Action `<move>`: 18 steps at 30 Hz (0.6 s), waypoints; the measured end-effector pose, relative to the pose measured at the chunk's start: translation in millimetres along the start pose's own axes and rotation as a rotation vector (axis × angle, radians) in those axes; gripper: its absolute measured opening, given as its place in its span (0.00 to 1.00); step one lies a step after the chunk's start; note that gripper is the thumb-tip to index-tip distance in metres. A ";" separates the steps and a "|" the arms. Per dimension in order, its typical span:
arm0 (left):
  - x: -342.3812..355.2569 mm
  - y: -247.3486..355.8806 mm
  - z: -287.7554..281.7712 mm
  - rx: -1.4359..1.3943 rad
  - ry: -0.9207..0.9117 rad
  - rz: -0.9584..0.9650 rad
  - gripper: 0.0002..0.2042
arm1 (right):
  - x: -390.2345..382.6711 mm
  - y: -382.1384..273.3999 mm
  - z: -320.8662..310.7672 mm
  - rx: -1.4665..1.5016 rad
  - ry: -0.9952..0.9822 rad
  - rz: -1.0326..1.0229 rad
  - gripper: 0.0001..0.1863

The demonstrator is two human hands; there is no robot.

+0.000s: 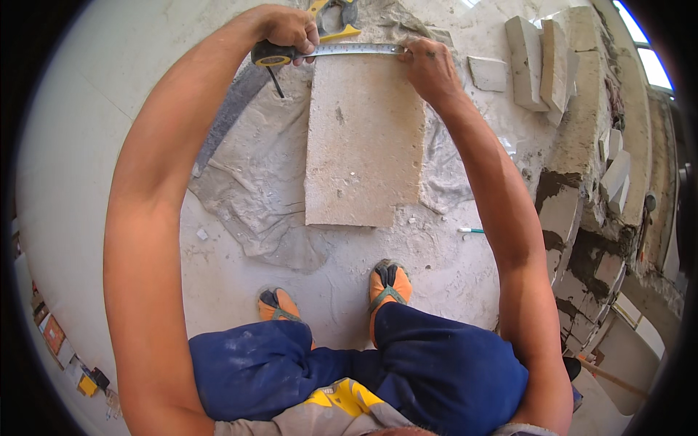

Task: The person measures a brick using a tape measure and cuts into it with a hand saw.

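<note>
A pale rectangular block (363, 145) lies flat on a dusty grey sheet in front of my feet. Across its far edge stretches the blade of a tape measure (349, 49). On the left, my left hand (291, 30) is closed at the black and yellow case, where the blade comes out. My right hand (429, 65) pinches the blade's other end at the block's far right corner. A black strap hangs from the case. Just beyond the blade rests a yellow and grey handled tool (337, 18), partly cut off by the upper edge of the picture.
Under the block spreads a crumpled dusty sheet (254, 182). A green and white pen-like stick (471, 230) lies on the floor at right. Several cut block pieces (525, 62) stand or lie at the far right, beside a rough block wall (582, 145). Assorted items (87, 385) sit at the lower left.
</note>
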State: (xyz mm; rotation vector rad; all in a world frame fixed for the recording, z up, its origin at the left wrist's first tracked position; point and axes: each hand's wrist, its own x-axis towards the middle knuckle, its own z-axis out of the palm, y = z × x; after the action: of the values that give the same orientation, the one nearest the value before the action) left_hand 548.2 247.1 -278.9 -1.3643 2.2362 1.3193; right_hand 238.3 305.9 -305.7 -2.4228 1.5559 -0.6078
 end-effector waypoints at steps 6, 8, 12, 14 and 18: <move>0.1 -3.4 -1.9 -0.045 -0.012 -0.024 0.09 | 1.4 -7.2 -3.0 0.000 -0.017 -0.024 0.07; -1.6 -2.1 -0.4 -0.059 0.011 -0.039 0.09 | 0.2 -8.0 -2.4 -0.014 -0.029 -0.014 0.07; -7.3 6.5 -0.4 -0.021 0.001 -0.028 0.09 | -3.1 -7.0 -4.3 -0.012 -0.022 -0.034 0.08; -9.3 9.4 0.7 0.002 0.013 -0.025 0.09 | -7.7 -7.1 -3.2 0.039 -0.007 -0.002 0.08; -13.5 4.2 7.8 -0.071 0.015 -0.027 0.09 | -12.4 -10.3 -3.7 -0.007 -0.040 0.015 0.10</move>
State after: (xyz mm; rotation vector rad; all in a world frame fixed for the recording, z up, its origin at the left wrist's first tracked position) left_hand 550.3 262.0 -273.2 -1.4286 2.1918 1.3967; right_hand 240.7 321.7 -301.3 -2.4115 1.5618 -0.5488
